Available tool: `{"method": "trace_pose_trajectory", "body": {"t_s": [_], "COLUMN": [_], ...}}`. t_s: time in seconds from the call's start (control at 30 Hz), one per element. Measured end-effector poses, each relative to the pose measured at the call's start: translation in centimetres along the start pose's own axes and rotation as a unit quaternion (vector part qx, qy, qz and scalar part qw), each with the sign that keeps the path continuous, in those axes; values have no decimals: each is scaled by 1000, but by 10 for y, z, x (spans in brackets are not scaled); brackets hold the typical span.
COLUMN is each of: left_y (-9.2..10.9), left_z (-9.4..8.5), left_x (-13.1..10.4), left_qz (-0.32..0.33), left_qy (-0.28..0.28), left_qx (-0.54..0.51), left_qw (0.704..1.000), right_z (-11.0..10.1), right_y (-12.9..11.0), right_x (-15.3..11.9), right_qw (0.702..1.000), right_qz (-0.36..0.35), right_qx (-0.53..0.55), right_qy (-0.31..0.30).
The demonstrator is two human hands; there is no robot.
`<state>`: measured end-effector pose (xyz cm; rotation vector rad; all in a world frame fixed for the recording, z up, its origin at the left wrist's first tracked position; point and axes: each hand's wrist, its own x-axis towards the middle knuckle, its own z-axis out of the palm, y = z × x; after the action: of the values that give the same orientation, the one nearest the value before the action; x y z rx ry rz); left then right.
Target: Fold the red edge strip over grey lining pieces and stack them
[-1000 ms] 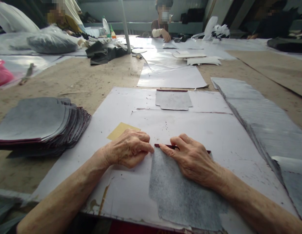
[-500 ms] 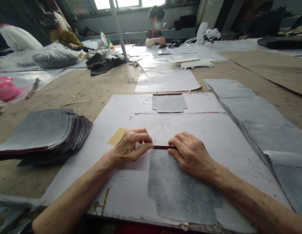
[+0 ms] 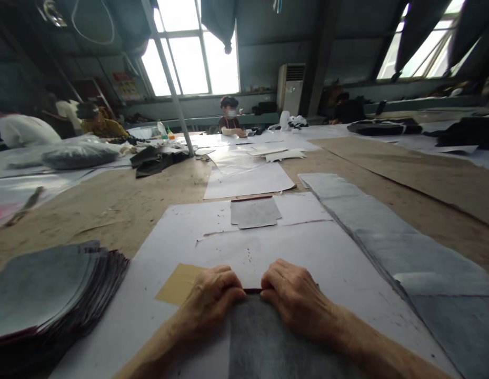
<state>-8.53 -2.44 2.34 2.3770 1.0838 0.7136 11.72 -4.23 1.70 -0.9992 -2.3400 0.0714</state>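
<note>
A grey-backed sheet (image 3: pixel 263 337) with a dark reddish edge lies on the white board (image 3: pixel 307 247) in front of me. My left hand (image 3: pixel 218 295) pinches the left end of its far edge between thumb and fingers. Close by on the right, my right hand (image 3: pixel 293 295) presses the same edge with curled fingers and thumb. Between the hands a short dark strip of that edge shows. A yellow square card (image 3: pixel 177 284) lies beside my left hand, partly under it. Farther up the board rests a smaller grey piece (image 3: pixel 255 212) with a dark red top edge.
At left stands a thick stack of grey sheets (image 3: pixel 50 284) with dark red edges. Long grey sheets (image 3: pixel 370 231) lie piled along the right. A metal pole (image 3: pixel 169 79) rises from the brown table (image 3: pixel 121 202). Several people sit or work around the far tables.
My view has tilted up, so the hands appear lower. The hands are closer together, and less of the dark red edge shows between them. My left fingers have closed down on the edge.
</note>
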Motion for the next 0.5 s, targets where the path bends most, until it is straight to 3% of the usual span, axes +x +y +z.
{"method": "trace_pose_trajectory", "body": {"t_s": [0.17,0.27,0.33,0.4,0.47,0.5], "left_y": [-1,-5,-9,-12,-14,-14], "left_z": [-6,-13,-17,-19,-19,-18], "left_x": [-3,-3,-3,-1,1,3], "left_qz": [61,37,-19,-86,-140,-160], "left_qy": [71,119,146,167,183,193], "left_qx": [41,48,25,-29,-98,-133], "left_qw": [995,991,989,982,968,959], "right_z": [-19,-33,-39,-39,-34,-30], "right_y": [12,28,36,37,32,28], "right_x": [-2,-2,-2,-1,0,0], "right_qw": [993,974,925,836,749,723], "right_qz": [51,180,298,384,420,427], "right_qx": [-26,75,219,386,507,536], "right_qy": [-105,-119,-90,-64,-75,-87]}}
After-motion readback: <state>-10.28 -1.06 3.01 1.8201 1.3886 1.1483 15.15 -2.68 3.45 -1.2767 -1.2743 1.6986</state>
